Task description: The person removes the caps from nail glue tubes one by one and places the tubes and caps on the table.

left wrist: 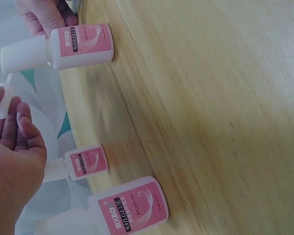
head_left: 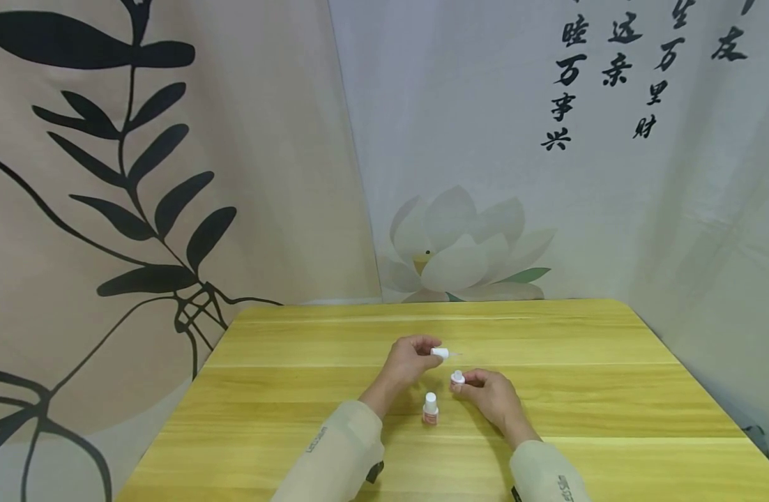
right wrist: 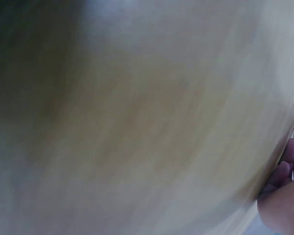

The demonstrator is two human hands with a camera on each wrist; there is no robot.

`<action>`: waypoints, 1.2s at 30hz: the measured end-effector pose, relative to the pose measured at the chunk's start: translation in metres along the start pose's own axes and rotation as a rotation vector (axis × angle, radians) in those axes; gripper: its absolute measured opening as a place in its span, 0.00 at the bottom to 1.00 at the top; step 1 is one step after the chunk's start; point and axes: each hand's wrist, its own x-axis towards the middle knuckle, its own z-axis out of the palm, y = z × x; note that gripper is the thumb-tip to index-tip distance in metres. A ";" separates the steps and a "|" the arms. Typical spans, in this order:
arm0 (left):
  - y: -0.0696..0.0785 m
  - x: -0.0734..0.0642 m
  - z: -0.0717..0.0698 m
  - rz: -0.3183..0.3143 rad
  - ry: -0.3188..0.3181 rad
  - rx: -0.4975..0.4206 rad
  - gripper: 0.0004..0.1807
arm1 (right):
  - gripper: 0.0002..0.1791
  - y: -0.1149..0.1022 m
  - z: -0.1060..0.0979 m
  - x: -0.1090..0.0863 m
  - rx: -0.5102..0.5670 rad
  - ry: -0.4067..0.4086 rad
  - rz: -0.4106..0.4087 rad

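Left hand [head_left: 414, 355] pinches white cap [head_left: 440, 353] sideways, thin brush [head_left: 456, 355] pointing right, seemingly so tip touches nothing. Right hand [head_left: 493, 399] grips open bottle [head_left: 457, 381] by side, leaving white neck [head_left: 457, 374] uncovered; whether base touches table [head_left: 597, 397], cannot tell. Capped bottle [head_left: 430, 411] stands upright, apart from both hands; two other capped bottles [left wrist: 89, 161] [left wrist: 137, 208] stand likewise in left wrist view.

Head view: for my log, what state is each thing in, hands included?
Left hand: pinching the white cap.
White cap: off any bottle, lying sideways in the fingers, thin stem pointing right.
Right hand: holding the open bottle.
Open bottle: uncapped, roughly upright; too small to tell whether it touches the table.
Standing bottle: capped, upright on the table.
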 end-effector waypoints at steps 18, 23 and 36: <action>0.003 -0.003 0.002 -0.002 -0.009 0.007 0.10 | 0.10 0.000 0.000 0.000 -0.007 0.002 0.002; 0.002 -0.002 0.003 -0.010 -0.010 -0.001 0.12 | 0.10 0.000 0.000 0.001 -0.005 -0.003 0.000; 0.001 -0.001 0.004 0.009 -0.003 0.030 0.08 | 0.10 0.003 0.001 0.003 -0.015 0.006 -0.016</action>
